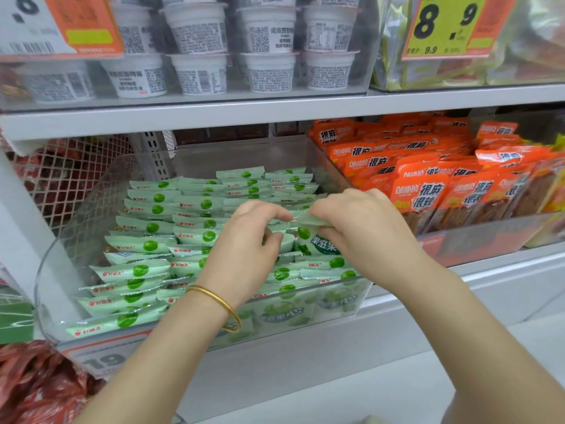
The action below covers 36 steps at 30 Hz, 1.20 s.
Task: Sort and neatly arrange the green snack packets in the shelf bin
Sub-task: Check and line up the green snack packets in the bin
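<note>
Head view looks down into the clear shelf bin [58, 264], where the green snack packets [143, 246] lie in overlapping rows. The rows along the bin's left side and in its middle already look orderly, logos facing up. Toward the bin's right side the stack is looser.

Both hands work there, above the bin's right half. The right hand [360, 228] has its fingers curled round an upright packet [316, 244], which stands on end among the flat ones. The left hand [244, 240], with a gold bangle [220, 304] at its wrist, pinches a neighbouring packet [286, 243] between thumb and curled fingers.

I judge the sorting to be well along, with the last untidy patch in hand. The next move likely calls for turning the upright packet flat, logo up. It then wants tucking into the right-hand row so that it overlaps like the others.

Orange packets [428, 185] fill the tray just right of the bin.
</note>
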Tool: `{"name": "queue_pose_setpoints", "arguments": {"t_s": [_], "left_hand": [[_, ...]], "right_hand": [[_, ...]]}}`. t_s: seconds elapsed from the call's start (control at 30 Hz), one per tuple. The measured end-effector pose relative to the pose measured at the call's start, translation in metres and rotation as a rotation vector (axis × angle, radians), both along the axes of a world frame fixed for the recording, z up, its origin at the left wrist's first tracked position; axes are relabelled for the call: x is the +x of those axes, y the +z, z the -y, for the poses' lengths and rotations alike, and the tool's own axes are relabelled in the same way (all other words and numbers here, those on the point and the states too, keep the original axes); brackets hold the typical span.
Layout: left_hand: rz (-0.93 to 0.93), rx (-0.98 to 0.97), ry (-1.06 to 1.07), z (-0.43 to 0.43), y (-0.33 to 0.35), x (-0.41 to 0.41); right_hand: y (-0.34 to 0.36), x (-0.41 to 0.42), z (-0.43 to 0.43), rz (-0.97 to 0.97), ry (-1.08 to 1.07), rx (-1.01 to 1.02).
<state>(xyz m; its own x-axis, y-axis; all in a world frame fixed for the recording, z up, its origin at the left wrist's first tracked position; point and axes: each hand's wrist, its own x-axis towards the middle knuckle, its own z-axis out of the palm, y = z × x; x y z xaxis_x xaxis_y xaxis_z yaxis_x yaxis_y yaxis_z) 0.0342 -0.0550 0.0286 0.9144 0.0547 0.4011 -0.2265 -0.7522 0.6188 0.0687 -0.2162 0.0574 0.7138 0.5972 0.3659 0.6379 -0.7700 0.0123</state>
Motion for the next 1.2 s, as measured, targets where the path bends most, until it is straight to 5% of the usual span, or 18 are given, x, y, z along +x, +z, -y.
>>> {"name": "queue_pose_setpoints", "arguments": {"t_s": [0.27,0.8,1.0,1.2], "left_hand": [[0.015,0.026,-0.066,0.002,-0.003,0.0],[-0.091,0.394,0.028,0.009,-0.009,0.006],[-0.024,0.159,0.073,0.004,-0.002,0.012],[-0.131,0.308,0.057,0.006,-0.002,0.018]], "right_hand": [[0.012,-0.003,0.003,0.013,-0.087,-0.029],[0.002,0.002,-0.007,0.034,-0.179,-0.247],[0.005,0.0,-0.001,0.014,-0.168,-0.187],[-0.001,0.001,-0.003,0.037,-0.232,-0.258]]}}
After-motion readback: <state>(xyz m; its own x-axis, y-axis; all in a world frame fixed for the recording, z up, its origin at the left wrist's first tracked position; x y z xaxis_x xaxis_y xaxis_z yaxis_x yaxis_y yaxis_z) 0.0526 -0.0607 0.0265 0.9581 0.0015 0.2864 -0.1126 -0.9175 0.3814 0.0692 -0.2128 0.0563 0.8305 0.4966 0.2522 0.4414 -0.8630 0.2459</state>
